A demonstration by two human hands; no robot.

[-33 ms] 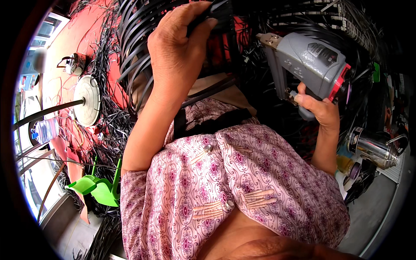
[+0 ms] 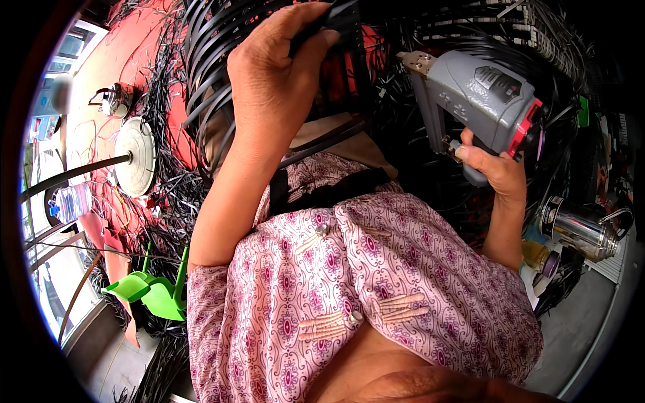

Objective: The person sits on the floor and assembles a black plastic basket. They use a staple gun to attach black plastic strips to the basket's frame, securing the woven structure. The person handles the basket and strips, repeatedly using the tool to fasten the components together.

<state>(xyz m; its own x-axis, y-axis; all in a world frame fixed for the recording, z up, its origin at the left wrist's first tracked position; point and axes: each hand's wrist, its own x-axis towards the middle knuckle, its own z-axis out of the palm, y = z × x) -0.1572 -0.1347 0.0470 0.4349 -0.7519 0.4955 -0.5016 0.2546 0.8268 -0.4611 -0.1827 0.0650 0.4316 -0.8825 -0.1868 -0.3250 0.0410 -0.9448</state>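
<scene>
Black strip (image 2: 344, 9) was pinched between the thumb and forefinger of the left hand (image 2: 277, 60), up between 11 and 12 o'clock of the head view; how far the strip ran past the top edge could not be told. More strips (image 2: 205, 74) curved down at 11 o'clock, just beside that hand.

Grey and metal, the tool (image 2: 480, 94) sat at 2 o'clock, its handle wrapped by the right hand (image 2: 497, 168). Its nose pointed toward 11 o'clock, apart from the left hand. So both hands were closed round something.

Brown cloth (image 2: 346, 143) lay across the lap, near 12 o'clock, above the patterned shirt (image 2: 269, 295).

At 3 o'clock lay a steel flask (image 2: 581, 232), a jar (image 2: 535, 257) near it. A green dustpan (image 2: 161, 299) was at 8, a pale disc (image 2: 136, 171) between 9 and 10, a kettle (image 2: 119, 101) at 10.
</scene>
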